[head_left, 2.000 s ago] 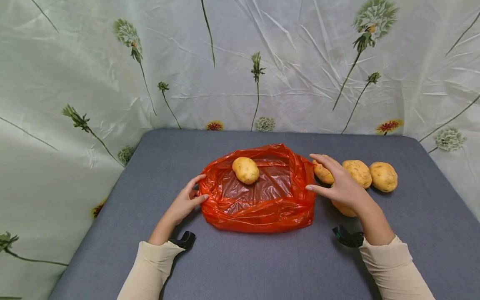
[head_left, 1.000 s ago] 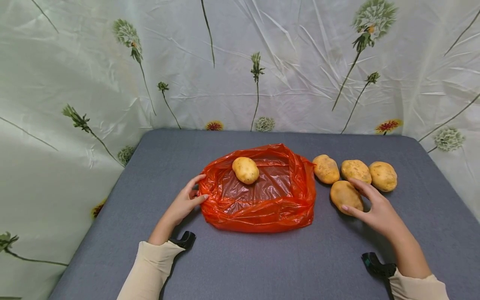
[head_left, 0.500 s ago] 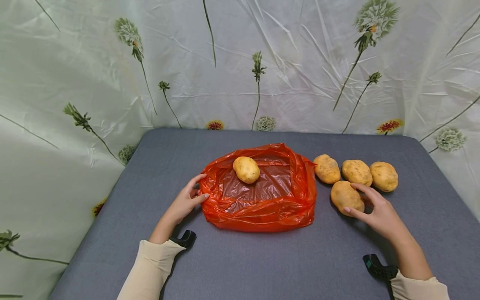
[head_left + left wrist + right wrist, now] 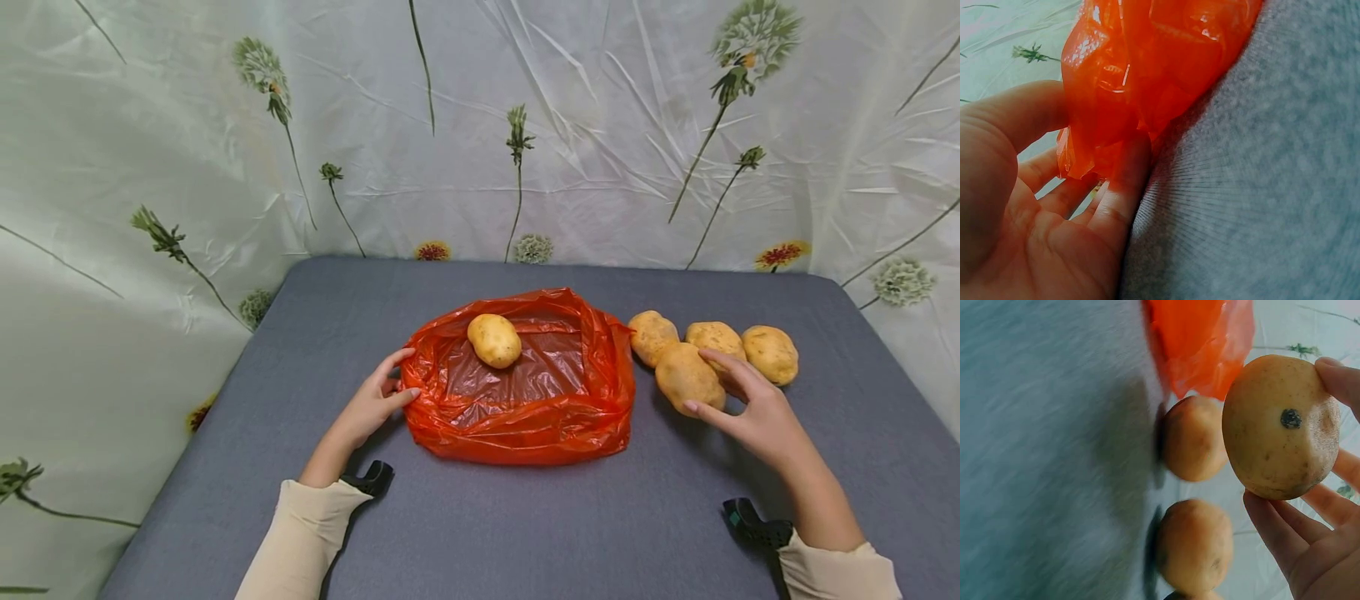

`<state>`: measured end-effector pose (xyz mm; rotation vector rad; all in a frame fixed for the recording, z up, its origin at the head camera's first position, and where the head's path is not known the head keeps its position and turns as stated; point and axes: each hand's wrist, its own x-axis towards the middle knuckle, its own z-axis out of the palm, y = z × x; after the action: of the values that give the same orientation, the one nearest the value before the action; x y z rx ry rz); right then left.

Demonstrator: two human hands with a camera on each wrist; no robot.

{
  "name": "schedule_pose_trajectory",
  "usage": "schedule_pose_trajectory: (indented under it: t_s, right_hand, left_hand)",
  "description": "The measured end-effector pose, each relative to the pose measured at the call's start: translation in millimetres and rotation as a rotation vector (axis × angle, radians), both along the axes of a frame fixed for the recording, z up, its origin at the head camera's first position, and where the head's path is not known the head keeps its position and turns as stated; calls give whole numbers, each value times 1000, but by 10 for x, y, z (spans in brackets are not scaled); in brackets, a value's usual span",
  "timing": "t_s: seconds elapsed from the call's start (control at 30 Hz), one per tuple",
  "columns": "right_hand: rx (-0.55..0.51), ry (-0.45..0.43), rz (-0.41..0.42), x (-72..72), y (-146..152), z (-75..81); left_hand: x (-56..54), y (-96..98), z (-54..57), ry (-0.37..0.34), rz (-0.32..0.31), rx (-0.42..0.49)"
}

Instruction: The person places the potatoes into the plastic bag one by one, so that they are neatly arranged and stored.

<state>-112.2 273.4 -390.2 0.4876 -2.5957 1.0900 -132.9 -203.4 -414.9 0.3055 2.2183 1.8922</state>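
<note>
My right hand (image 4: 761,417) grips a potato (image 4: 688,379) between thumb and fingers. In the right wrist view that potato (image 4: 1279,428), marked with a dark spot, is held above the table. A red plastic bag (image 4: 525,437) lies with its mouth spread wide, and one potato (image 4: 494,341) rests inside toward its back left. At the bag's left end, my left hand (image 4: 375,398) holds the plastic with thumb and fingers. Through the thin film in the left wrist view, part of a finger (image 4: 1132,159) shows; the thumb tip is hidden.
Three more potatoes stand in a row right of the bag: one near its edge (image 4: 652,333), a middle one (image 4: 716,335) and a right one (image 4: 770,355). A grey cloth-covered table (image 4: 540,533) lies beneath. Behind it hangs a flower-printed curtain (image 4: 450,167).
My right hand moved from the bag's right side to the front potato, took hold of it and has now raised it slightly. My left hand has stayed at the bag.
</note>
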Motion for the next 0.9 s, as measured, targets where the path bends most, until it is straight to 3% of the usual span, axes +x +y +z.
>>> schedule_pose_trajectory:
  t_s: [0.2, 0.43, 0.73, 0.9]
  right_hand:
    - [-10, -1, 41, -99, -137, 109]
    - [-47, 16, 116, -238, -330, 132]
    - [-88, -57, 155, -429, -584, 191]
    - [-129, -94, 190, -446, -785, 328]
  left_hand:
    - [4, 6, -1, 0, 6, 0]
    - [8, -4, -18, 6, 14, -22]
    - [0, -2, -30, 4, 6, -4]
    - [-3, -2, -17, 4, 2, -6]
